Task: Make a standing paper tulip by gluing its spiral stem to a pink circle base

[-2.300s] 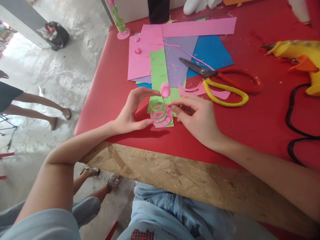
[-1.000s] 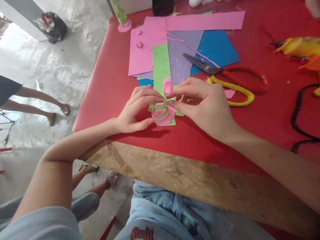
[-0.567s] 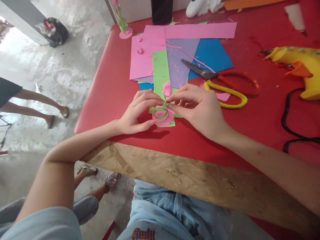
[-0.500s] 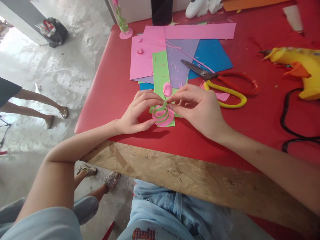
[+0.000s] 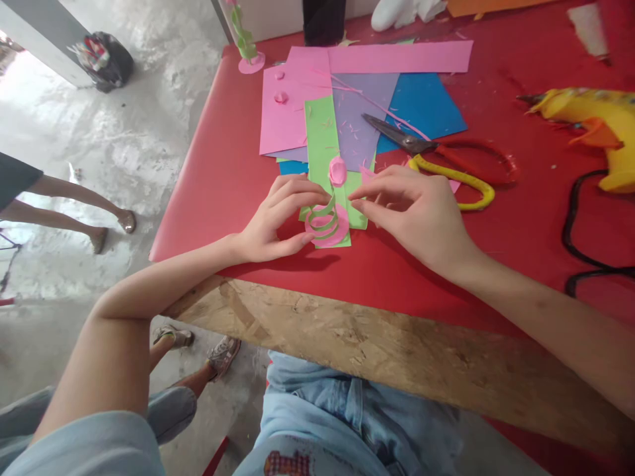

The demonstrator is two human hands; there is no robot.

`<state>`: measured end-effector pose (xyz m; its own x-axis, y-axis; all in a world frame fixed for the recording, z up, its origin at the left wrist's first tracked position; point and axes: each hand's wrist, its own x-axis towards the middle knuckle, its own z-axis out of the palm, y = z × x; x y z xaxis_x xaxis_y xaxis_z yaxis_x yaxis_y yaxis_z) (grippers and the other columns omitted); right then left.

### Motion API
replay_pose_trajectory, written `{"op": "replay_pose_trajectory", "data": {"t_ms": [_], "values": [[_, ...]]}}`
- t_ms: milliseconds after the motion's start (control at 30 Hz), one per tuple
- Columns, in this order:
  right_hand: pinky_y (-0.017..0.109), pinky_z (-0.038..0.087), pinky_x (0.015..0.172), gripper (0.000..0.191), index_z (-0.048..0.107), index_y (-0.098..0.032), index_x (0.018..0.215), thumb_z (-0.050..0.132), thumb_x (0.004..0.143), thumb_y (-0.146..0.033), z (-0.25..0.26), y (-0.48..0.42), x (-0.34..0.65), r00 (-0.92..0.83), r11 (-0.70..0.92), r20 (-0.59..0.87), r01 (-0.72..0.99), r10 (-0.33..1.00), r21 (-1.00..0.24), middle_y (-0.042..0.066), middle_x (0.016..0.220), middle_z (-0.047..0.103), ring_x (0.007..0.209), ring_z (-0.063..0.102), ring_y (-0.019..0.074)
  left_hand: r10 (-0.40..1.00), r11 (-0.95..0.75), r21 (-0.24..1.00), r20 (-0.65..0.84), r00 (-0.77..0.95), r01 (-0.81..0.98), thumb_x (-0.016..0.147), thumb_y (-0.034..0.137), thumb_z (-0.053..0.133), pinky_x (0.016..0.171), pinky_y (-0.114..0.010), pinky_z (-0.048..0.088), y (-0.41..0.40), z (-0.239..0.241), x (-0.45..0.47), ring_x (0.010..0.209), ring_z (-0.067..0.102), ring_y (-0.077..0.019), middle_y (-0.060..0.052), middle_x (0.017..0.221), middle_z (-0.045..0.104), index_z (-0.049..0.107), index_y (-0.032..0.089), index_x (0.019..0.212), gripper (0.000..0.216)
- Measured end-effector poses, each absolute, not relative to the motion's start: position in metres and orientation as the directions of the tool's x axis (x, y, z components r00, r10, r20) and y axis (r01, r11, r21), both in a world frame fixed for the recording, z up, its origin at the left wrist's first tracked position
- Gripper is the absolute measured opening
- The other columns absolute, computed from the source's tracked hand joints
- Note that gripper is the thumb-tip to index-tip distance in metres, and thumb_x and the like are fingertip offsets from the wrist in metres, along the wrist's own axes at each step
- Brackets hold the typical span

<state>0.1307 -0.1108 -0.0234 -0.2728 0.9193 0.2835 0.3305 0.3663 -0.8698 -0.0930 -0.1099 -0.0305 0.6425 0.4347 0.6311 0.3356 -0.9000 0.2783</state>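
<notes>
A paper flower [image 5: 338,171] with a pink rolled bud stands on a pink paper disc [image 5: 342,231]. Its curled green paper stem [image 5: 323,223] loops in a spiral above the disc. My left hand [image 5: 275,221] curves around the stem's left side, fingertips on its upper loop and thumb by the disc's edge. Just right of the stem, my right hand [image 5: 414,211] is apart from the flower, thumb and forefinger slightly parted with nothing visible between them. Green paper strips [image 5: 321,132] lie beneath and behind the flower.
Scissors [image 5: 411,142] with red and yellow handles lie behind my right hand. Pink [image 5: 282,125], purple and blue paper sheets sit farther back. A yellow glue gun [image 5: 590,109] and black cord [image 5: 570,231] are at right. Another paper flower [image 5: 251,63] stands at the back left corner.
My right hand has let go of the green stem and drawn back to the right. My left hand stays at the spiral.
</notes>
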Motion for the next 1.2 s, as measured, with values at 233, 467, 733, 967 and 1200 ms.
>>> {"op": "replay_pose_trajectory", "data": {"t_ms": [233, 467, 733, 967, 1200], "values": [[0.022, 0.039, 0.055, 0.008, 0.074, -0.017, 0.081, 0.071, 0.077, -0.023, -0.032, -0.116, 0.127, -0.324, 0.356, 0.250, 0.327, 0.912, -0.876, 0.001, 0.076, 0.062, 0.059, 0.050, 0.0055, 0.425, -0.904, 0.261, 0.636, 0.645, 0.339, 0.093, 0.039, 0.044, 0.096, -0.037, 0.046, -0.110, -0.030, -0.092, 0.105, 0.059, -0.0192, -0.008, 0.108, 0.065, 0.049, 0.020, 0.118, 0.032], [0.020, 0.039, 0.055, 0.008, 0.075, -0.018, 0.082, 0.071, 0.076, -0.022, -0.031, -0.116, 0.123, -0.321, 0.300, 0.204, 0.288, 0.925, -0.909, 0.001, 0.077, 0.063, 0.059, 0.049, 0.0050, 0.425, -0.903, 0.245, 0.629, 0.651, 0.353, 0.092, 0.039, 0.044, 0.094, -0.039, 0.048, -0.110, -0.030, -0.093, 0.104, 0.060, -0.0200, -0.008, 0.108, 0.065, 0.048, 0.021, 0.118, 0.032], [0.021, 0.038, 0.057, 0.009, 0.075, -0.018, 0.081, 0.071, 0.075, -0.023, -0.033, -0.116, 0.120, -0.311, 0.286, 0.193, 0.291, 0.931, -0.913, 0.001, 0.075, 0.062, 0.059, 0.048, 0.0050, 0.424, -0.904, 0.252, 0.624, 0.657, 0.344, 0.093, 0.039, 0.043, 0.093, -0.041, 0.049, -0.109, -0.030, -0.094, 0.105, 0.060, -0.0209, -0.008, 0.109, 0.065, 0.047, 0.024, 0.120, 0.032], [0.021, 0.038, 0.055, 0.014, 0.074, -0.018, 0.081, 0.072, 0.076, -0.030, -0.037, -0.113, 0.120, -0.327, 0.316, 0.222, 0.271, 0.919, -0.909, 0.001, 0.076, 0.061, 0.058, 0.048, 0.0052, 0.421, -0.906, 0.249, 0.626, 0.657, 0.343, 0.092, 0.037, 0.043, 0.092, -0.041, 0.049, -0.108, -0.031, -0.094, 0.105, 0.060, -0.0211, -0.008, 0.109, 0.064, 0.047, 0.023, 0.120, 0.031], [0.020, 0.039, 0.054, 0.010, 0.074, -0.018, 0.079, 0.071, 0.076, -0.028, -0.039, -0.111, 0.118, -0.331, 0.331, 0.234, 0.274, 0.914, -0.903, 0.002, 0.078, 0.063, 0.059, 0.048, 0.0050, 0.411, -0.909, 0.231, 0.626, 0.663, 0.346, 0.093, 0.038, 0.042, 0.093, -0.041, 0.049, -0.108, -0.032, -0.095, 0.105, 0.060, -0.0208, -0.008, 0.109, 0.065, 0.048, 0.022, 0.119, 0.032]]}}
